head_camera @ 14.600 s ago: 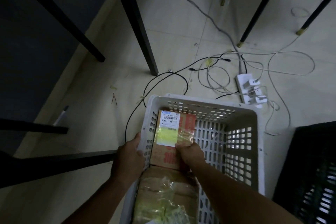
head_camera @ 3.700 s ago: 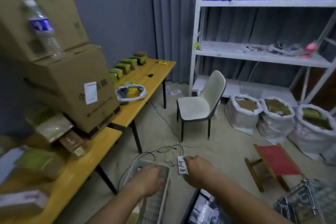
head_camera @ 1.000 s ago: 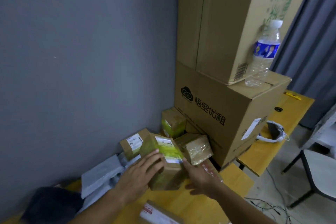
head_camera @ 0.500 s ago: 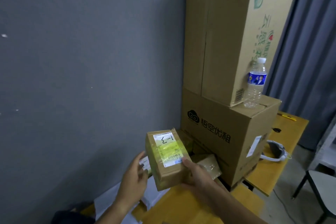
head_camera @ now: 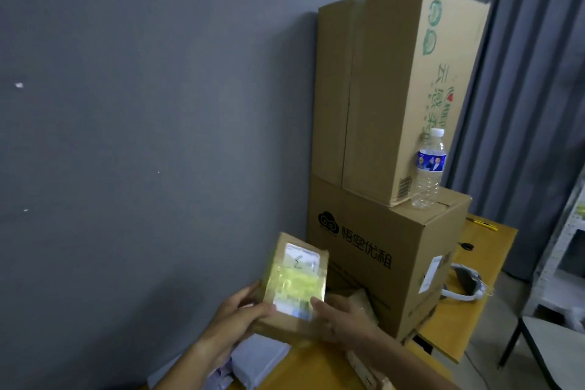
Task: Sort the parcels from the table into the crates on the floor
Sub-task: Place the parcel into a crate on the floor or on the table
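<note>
A small cardboard parcel [head_camera: 292, 275] with a white label under yellow tape is held up above the yellow table [head_camera: 319, 367], label side toward me. My left hand [head_camera: 235, 318] grips its left edge, thumb on the label face. My right hand [head_camera: 343, 317] grips its right edge from below, thumb on the lower label. Pale grey mailer bags [head_camera: 253, 361] lie on the table under my hands. Another taped parcel [head_camera: 354, 296] lies behind, against the big carton. The crates are out of view.
Two large cardboard cartons [head_camera: 386, 250] are stacked on the table at right, a water bottle [head_camera: 429, 168] standing on the lower one. A white headset [head_camera: 465, 285] lies on a second yellow table beyond. A chair [head_camera: 550, 332] stands at far right. Grey wall at left.
Both hands have tilted the parcel so its label faces me more squarely, and it sits a little lower in view. My view has tipped upward slightly.
</note>
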Tool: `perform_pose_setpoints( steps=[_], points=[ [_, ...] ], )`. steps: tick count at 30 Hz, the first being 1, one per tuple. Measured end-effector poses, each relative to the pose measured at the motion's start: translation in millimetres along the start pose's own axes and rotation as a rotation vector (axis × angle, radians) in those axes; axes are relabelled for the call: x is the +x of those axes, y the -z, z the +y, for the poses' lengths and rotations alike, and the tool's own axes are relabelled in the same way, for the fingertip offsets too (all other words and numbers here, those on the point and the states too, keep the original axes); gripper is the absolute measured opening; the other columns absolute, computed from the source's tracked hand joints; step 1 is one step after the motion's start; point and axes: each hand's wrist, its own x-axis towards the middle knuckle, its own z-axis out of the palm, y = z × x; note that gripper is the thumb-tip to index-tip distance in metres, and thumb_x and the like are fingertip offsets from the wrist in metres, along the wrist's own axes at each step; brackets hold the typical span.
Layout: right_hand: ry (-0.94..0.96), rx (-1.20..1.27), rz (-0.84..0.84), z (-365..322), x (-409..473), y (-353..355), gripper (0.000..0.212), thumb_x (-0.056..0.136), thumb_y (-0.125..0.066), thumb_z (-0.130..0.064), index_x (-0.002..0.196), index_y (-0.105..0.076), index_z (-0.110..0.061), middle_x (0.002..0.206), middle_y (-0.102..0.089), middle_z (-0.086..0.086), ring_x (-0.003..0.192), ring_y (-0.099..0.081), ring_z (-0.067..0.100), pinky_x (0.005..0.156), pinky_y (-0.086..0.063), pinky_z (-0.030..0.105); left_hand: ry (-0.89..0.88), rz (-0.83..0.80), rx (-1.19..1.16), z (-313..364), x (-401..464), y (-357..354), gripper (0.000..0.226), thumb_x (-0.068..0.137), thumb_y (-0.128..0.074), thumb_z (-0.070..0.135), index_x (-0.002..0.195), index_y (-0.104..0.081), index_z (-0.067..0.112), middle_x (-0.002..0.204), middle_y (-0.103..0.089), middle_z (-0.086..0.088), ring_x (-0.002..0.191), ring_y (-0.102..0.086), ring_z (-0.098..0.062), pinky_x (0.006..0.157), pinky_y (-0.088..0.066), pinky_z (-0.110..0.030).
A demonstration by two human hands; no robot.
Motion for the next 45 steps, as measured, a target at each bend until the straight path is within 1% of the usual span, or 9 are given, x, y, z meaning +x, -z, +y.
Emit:
perform_pose_setpoints(
  steps=[2, 6, 14, 18, 23, 30, 36, 42, 45],
  points=[
    [0.084, -0.131, 0.037, -9, 1, 15, 0.093, 0.054, -0.078, -0.079, 0.129, -0.061, -0.026, 0.115, -0.073, -0.005, 0.104, -0.071, 0.017, 0.091, -0.059, 0.036, -0.071, -0.04, 0.172, 14, 1, 12, 0.05, 0.076, -0.082, 0.007, 0.116, -0.07, 0.035, 0.097, -0.078, 0.015, 0.09, -0.072, -0.001, 0.079, -0.056, -0.018],
    [0.304, -0.465, 0.055, -33, 1, 44, 0.121, 0.073, -0.088, -0.048, 0.163, -0.011, -0.022, 0.16, -0.033, -0.004, 0.144, -0.039, 0.017, 0.108, -0.04, 0.023, -0.142, -0.215, 0.509, 39, 7, 32, 0.06, 0.063, -0.086, 0.03, 0.118, -0.069, 0.046, 0.123, -0.07, 0.013, 0.108, -0.067, -0.001, 0.096, -0.054, -0.024],
    [0.244, -0.837, -0.501, -57, -11, 25, 0.101, 0.08, -0.081, -0.045, 0.159, -0.02, -0.035, 0.151, -0.041, -0.01, 0.128, -0.042, 0.006, 0.103, -0.039, 0.021, -0.217, -0.471, 0.763, 83, 9, 28, 0.069, 0.072, -0.082, 0.024, 0.135, -0.06, 0.037, 0.124, -0.069, 0.015, 0.113, -0.065, -0.004, 0.102, -0.053, -0.034],
    [0.203, -0.595, -0.589, -56, -14, 18, 0.082, 0.085, -0.081, -0.031, 0.152, -0.035, -0.04, 0.133, -0.053, -0.025, 0.125, -0.05, -0.002, 0.108, -0.041, 0.019, -0.268, -0.446, 0.742, 87, 12, 37, 0.069, 0.071, -0.081, 0.034, 0.135, -0.056, 0.048, 0.133, -0.062, 0.017, 0.125, -0.056, -0.001, 0.11, -0.045, -0.029],
    [0.13, -0.277, -0.52, -47, -5, 13, 0.086, 0.07, -0.089, -0.049, 0.145, -0.049, -0.042, 0.132, -0.068, -0.008, 0.123, -0.064, 0.017, 0.108, -0.05, 0.043, -0.304, -0.159, 0.487, 72, 21, 50, 0.076, 0.064, -0.079, 0.069, 0.133, -0.05, 0.059, 0.141, -0.057, 0.011, 0.129, -0.053, -0.004, 0.113, -0.044, -0.038],
    [0.168, 0.136, -0.42, -48, -8, -3, 0.036, 0.096, -0.061, 0.002, 0.132, -0.059, -0.002, 0.108, -0.077, 0.011, 0.086, -0.077, 0.018, 0.067, -0.059, 0.023, -0.167, 0.082, 0.115, 34, 8, 49, 0.132, 0.042, -0.082, 0.082, 0.154, -0.024, 0.041, 0.15, -0.041, 0.013, 0.134, -0.047, -0.012, 0.111, -0.043, -0.041],
    [0.196, 0.311, -0.266, -52, -9, -14, 0.034, 0.099, -0.061, -0.008, 0.132, -0.061, -0.008, 0.104, -0.078, 0.007, 0.083, -0.077, 0.015, 0.062, -0.058, 0.022, -0.146, -0.053, -0.048, 10, -7, 33, 0.077, 0.073, -0.087, 0.034, 0.141, -0.053, 0.023, 0.126, -0.07, 0.004, 0.116, -0.067, -0.016, 0.099, -0.055, -0.037],
    [0.233, 0.317, -0.198, -45, -17, -21, 0.037, 0.099, -0.062, -0.017, 0.135, -0.06, -0.015, 0.113, -0.077, 0.003, 0.096, -0.076, 0.016, 0.071, -0.058, 0.02, -0.197, -0.066, -0.079, 5, -11, 31, 0.071, 0.069, -0.082, 0.044, 0.133, -0.061, 0.024, 0.122, -0.072, 0.002, 0.115, -0.068, -0.018, 0.102, -0.052, -0.041],
    [0.224, 0.319, -0.171, -36, -23, -16, 0.045, 0.094, -0.066, -0.026, 0.138, -0.058, -0.025, 0.119, -0.075, -0.001, 0.107, -0.072, 0.022, 0.086, -0.055, 0.029, -0.191, -0.086, -0.127, -2, -7, 27, 0.055, 0.081, -0.081, 0.032, 0.132, -0.062, 0.021, 0.122, -0.072, -0.002, 0.115, -0.068, -0.02, 0.098, -0.055, -0.034]
  ],
)
